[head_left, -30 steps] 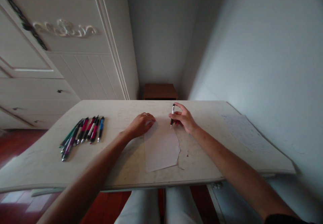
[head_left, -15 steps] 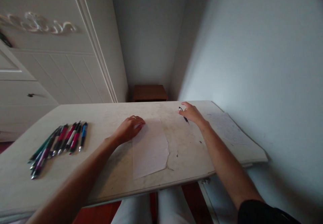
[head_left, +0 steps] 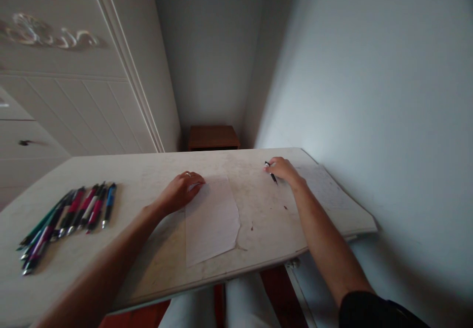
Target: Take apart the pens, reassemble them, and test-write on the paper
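Observation:
My left hand (head_left: 184,190) lies over the upper left corner of a white sheet of paper (head_left: 212,229), fingers stretched out and thumb a little apart. A ring shows on one finger. The sheet has a torn, uneven right edge and lies flat on the table (head_left: 162,264). Toward the table's far right, my right hand (head_left: 283,168) is closed on a dark pen (head_left: 273,177) with a silvery part. The pen slants, its tip pointing down toward me at the table surface. Some of my right fingers are hidden behind the hand.
Several pens (head_left: 74,214), pink, purple, teal and blue, lie bunched on the table's left. Another paper (head_left: 328,190) with faint marks lies at the right by the wall (head_left: 388,121). A white cabinet (head_left: 92,111) stands at left, a brown wooden piece (head_left: 213,137) beyond the far edge.
My right thumb and fingers have closed on the pen, which they were spread around before. The whole view has shifted slightly; my left hand stays on the sheet.

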`<state>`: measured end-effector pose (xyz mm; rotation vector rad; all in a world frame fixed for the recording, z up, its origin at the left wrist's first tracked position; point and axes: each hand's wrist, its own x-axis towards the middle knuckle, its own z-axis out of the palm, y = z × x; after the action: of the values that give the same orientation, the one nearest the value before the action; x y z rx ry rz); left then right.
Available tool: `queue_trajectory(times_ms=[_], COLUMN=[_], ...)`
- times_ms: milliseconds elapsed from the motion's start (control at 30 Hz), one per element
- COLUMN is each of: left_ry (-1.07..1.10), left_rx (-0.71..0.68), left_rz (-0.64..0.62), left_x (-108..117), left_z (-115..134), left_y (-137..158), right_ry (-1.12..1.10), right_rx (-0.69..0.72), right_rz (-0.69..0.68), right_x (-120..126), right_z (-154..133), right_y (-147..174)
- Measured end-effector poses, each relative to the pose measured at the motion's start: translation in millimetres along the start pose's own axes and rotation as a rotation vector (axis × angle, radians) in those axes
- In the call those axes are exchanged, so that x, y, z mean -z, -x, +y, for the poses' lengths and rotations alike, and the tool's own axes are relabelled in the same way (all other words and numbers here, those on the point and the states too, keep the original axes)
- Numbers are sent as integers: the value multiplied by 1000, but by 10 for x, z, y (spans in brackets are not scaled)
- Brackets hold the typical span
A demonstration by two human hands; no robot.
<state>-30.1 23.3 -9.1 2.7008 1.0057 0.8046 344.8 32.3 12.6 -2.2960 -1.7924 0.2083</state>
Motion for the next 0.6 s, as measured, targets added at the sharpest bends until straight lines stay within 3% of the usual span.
queue_trajectory(times_ms=[167, 467, 600], left_ry=[0, 27, 19], left_rx=[-1, 15, 43], left_rz=[-4, 13, 63], left_x=[-10, -4, 67], left_z=[-17, -16, 22], left_y=[7, 14, 2], right_ry=[-75, -124, -185], right_rx=[67, 19, 106], right_rz=[29, 158, 209], right_x=[-84, -35, -29], right_z=[-41, -165, -260], right_y=[-9, 72, 104])
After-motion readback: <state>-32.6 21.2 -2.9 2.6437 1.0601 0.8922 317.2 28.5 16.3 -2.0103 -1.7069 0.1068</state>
